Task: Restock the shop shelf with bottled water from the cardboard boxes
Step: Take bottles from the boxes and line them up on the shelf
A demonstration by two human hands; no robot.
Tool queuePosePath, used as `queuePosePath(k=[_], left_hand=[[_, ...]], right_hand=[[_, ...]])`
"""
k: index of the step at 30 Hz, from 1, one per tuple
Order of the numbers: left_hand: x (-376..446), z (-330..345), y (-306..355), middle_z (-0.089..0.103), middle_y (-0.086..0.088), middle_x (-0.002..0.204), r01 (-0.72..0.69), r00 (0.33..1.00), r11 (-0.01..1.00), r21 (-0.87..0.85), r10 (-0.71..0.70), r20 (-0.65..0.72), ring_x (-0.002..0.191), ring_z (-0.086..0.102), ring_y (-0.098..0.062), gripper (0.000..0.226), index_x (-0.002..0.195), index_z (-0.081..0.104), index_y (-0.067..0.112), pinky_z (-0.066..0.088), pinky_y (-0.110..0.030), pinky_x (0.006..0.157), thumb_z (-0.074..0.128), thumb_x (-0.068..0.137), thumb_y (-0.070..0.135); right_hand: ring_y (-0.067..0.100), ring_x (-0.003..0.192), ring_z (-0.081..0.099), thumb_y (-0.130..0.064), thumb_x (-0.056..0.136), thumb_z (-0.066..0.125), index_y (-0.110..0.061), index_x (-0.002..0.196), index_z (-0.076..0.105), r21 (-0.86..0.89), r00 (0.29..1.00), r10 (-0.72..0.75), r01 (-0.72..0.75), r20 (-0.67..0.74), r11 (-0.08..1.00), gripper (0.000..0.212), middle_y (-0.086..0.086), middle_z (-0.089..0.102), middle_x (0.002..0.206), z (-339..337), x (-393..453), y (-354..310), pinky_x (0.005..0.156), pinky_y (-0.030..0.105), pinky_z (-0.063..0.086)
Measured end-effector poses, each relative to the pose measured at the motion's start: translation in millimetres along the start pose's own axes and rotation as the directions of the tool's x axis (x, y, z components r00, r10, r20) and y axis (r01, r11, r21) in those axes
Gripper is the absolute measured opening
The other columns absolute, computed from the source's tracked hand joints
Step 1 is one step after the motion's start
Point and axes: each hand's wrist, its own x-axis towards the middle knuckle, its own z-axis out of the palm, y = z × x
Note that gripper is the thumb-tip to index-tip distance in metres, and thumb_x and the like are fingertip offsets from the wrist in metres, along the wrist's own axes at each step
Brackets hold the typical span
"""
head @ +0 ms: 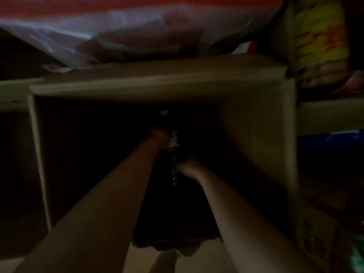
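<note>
Both my arms reach down into a deep, dark cardboard box [260,123]. My left hand [158,133] is curled round the upper part of a water bottle [173,154] that shows a pale label and glinting plastic. Lower on the same bottle, my right hand [190,167] grips its body. A pale bottle cap [164,112] shows faintly further in. The box's bottom and anything else in it are lost in shadow, and the frame is blurred.
A clear plastic-wrapped pack with red print [137,30] lies beyond the box's far flap. A yellow and red printed carton [319,42] stands at the upper right. Another cardboard edge [331,115] and something blue [334,138] sit to the right.
</note>
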Motion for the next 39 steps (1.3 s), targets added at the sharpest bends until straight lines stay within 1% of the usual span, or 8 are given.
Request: queuePosePath(k=[4, 10, 16, 22, 27, 30, 35, 39], left_hand=[[-43, -13, 10, 0.058, -0.014, 0.129, -0.053, 0.997, 0.988, -0.143, 0.046, -0.055, 0.117, 0.056, -0.031, 0.045, 0.125, 0.057, 0.007, 0.045, -0.041, 0.101, 0.065, 0.087, 0.031], [-137, -38, 40, 0.064, -0.018, 0.1, -0.108, 0.993, 0.955, -0.278, 0.115, 0.01, 0.081, 0.063, -0.026, 0.012, 0.094, 0.061, 0.008, 0.053, -0.032, 0.07, 0.066, 0.087, 0.016], [-229, -71, 73, 0.066, -0.002, 0.07, -0.186, 0.981, 0.941, -0.282, 0.192, -0.005, 0.073, 0.061, -0.02, 0.021, 0.075, 0.053, 0.019, 0.053, -0.04, 0.077, 0.073, 0.081, 0.015], [-322, -98, 124, 0.07, -0.012, 0.096, -0.32, 0.947, 0.896, -0.307, 0.305, -0.097, 0.082, 0.068, -0.024, 0.029, 0.095, 0.065, 0.011, 0.057, -0.042, 0.077, 0.08, 0.073, 0.021], [-411, -106, 212, 0.069, -0.011, 0.1, -0.52, 0.854, 0.823, -0.23, 0.489, -0.179, 0.08, 0.068, -0.018, 0.039, 0.107, 0.066, 0.006, 0.055, -0.031, 0.073, 0.079, 0.073, 0.021], [-465, -107, 271, 0.07, -0.008, 0.084, -0.665, 0.746, 0.726, -0.175, 0.634, -0.204, 0.058, 0.065, -0.001, 0.016, 0.088, 0.071, 0.009, 0.053, -0.016, 0.055, 0.078, 0.074, 0.013], [-566, -101, 360, 0.072, 0.003, 0.075, -0.809, 0.584, 0.584, -0.066, 0.789, -0.192, 0.07, 0.068, -0.01, 0.009, 0.076, 0.072, 0.024, 0.055, -0.03, 0.071, 0.08, 0.072, 0.023], [-656, -79, 416, 0.069, 0.011, 0.06, -0.902, 0.432, 0.432, -0.012, 0.898, -0.085, 0.054, 0.064, 0.002, 0.006, 0.081, 0.07, 0.018, 0.054, -0.019, 0.054, 0.075, 0.078, 0.016]], right_hand=[[0.024, 0.127, 0.048, -0.017, 0.067, 0.085, -0.014, 0.139, 0.046, 0.023, 1.0, 0.011, -0.011, -0.026, 1.0, 0.083, 0.008, 0.048, 0.142, -8, -47, 1, 0.107, 0.038, 0.041], [0.02, 0.108, 0.062, -0.011, 0.069, 0.083, -0.016, 0.117, 0.06, 0.04, 1.0, -0.015, 0.016, -0.018, 0.999, 0.054, 0.001, 0.065, 0.117, -24, -140, -14, 0.083, 0.028, 0.047], [0.009, 0.085, 0.062, -0.013, 0.061, 0.087, -0.019, 0.108, 0.062, -0.048, 0.994, -0.113, 0.112, 0.0, 0.992, 0.054, -0.005, 0.068, 0.102, -50, -232, -37, 0.071, 0.021, 0.051], [0.009, 0.085, 0.062, -0.021, 0.062, 0.087, -0.019, 0.106, 0.065, -0.192, 0.961, -0.276, 0.269, -0.011, 0.944, 0.049, -0.003, 0.069, 0.105, -94, -330, -75, 0.076, 0.023, 0.052], [0.004, 0.08, 0.064, -0.02, 0.062, 0.087, -0.025, 0.087, 0.065, -0.164, 0.894, -0.444, 0.429, -0.068, 0.888, 0.034, -0.01, 0.068, 0.087, -144, -406, -113, 0.078, 0.023, 0.054], [0.009, 0.087, 0.068, -0.031, 0.048, 0.091, -0.021, 0.1, 0.064, -0.109, 0.827, -0.541, 0.53, -0.151, 0.841, 0.06, -0.006, 0.071, 0.097, -176, -448, -137, 0.081, 0.031, 0.056], [-0.008, 0.067, 0.06, -0.014, 0.064, 0.087, -0.013, 0.102, 0.06, -0.043, 0.694, -0.657, 0.677, -0.295, 0.734, 0.047, -0.01, 0.065, 0.085, -236, -549, -160, 0.056, 0.007, 0.046], [0.011, 0.09, 0.068, -0.035, 0.052, 0.092, -0.02, 0.106, 0.064, -0.077, 0.598, -0.708, 0.741, -0.375, 0.667, 0.063, -0.005, 0.071, 0.1, -280, -630, -153, 0.083, 0.034, 0.057]])
